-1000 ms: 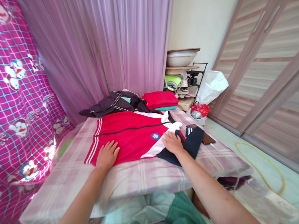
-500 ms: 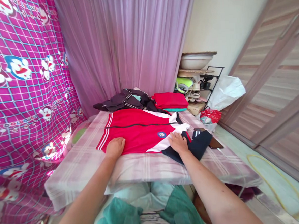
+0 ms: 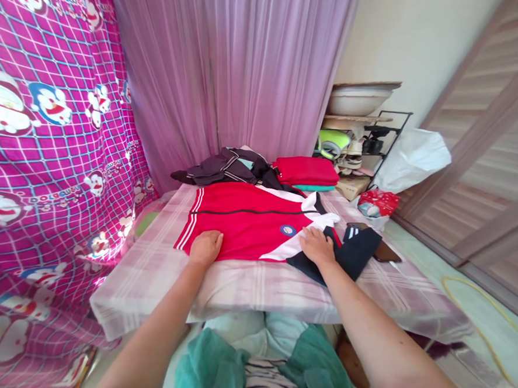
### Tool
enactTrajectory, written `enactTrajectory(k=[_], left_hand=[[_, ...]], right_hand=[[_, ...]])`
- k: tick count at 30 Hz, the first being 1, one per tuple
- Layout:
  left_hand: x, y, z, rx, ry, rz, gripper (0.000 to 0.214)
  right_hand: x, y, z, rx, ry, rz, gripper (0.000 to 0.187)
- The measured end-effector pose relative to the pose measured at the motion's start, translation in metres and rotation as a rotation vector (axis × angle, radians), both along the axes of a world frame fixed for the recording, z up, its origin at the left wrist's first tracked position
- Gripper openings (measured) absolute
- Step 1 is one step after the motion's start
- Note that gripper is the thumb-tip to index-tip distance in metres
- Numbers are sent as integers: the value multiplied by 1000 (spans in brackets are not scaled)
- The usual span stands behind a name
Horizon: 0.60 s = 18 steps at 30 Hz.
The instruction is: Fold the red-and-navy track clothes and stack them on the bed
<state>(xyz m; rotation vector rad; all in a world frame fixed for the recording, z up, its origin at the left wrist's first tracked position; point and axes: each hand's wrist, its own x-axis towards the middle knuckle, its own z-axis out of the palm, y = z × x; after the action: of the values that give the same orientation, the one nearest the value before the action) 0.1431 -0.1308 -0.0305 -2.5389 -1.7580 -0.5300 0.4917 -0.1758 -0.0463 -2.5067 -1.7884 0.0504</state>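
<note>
A red jacket (image 3: 247,221) with white side stripes, a white panel and a round badge lies spread on a table under a pale plaid cloth (image 3: 149,271). My left hand (image 3: 205,247) rests on the jacket's near left hem, fingers curled at its edge. Over on the right side, my right hand (image 3: 317,246) lies flat with fingers apart where the white panel meets the dark navy sleeve (image 3: 354,252).
A dark crumpled garment (image 3: 226,167) and a folded red stack (image 3: 308,170) sit at the table's far end. A dark phone (image 3: 383,251) lies by the sleeve. A cluttered rack (image 3: 361,147), white bag (image 3: 412,158), purple curtain and cartoon sheet surround the table.
The view has swung left and pulled back. My left hand's fingers have curled at the jacket's hem; my right hand stays on the white panel and sleeve.
</note>
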Motion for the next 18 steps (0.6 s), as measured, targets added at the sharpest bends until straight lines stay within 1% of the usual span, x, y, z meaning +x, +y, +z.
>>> enactTrajectory(k=[4, 11, 18], left_hand=[[-1, 2, -3, 0, -25, 0, 46], [-6, 8, -11, 30, -89, -45, 50], [-10, 10, -13, 34, -117, -57, 54]], right_hand=[[0, 0, 0, -11, -1, -6, 58], [2, 1, -4, 9, -21, 2, 57], [-1, 0, 4, 16, 19, -6, 56]])
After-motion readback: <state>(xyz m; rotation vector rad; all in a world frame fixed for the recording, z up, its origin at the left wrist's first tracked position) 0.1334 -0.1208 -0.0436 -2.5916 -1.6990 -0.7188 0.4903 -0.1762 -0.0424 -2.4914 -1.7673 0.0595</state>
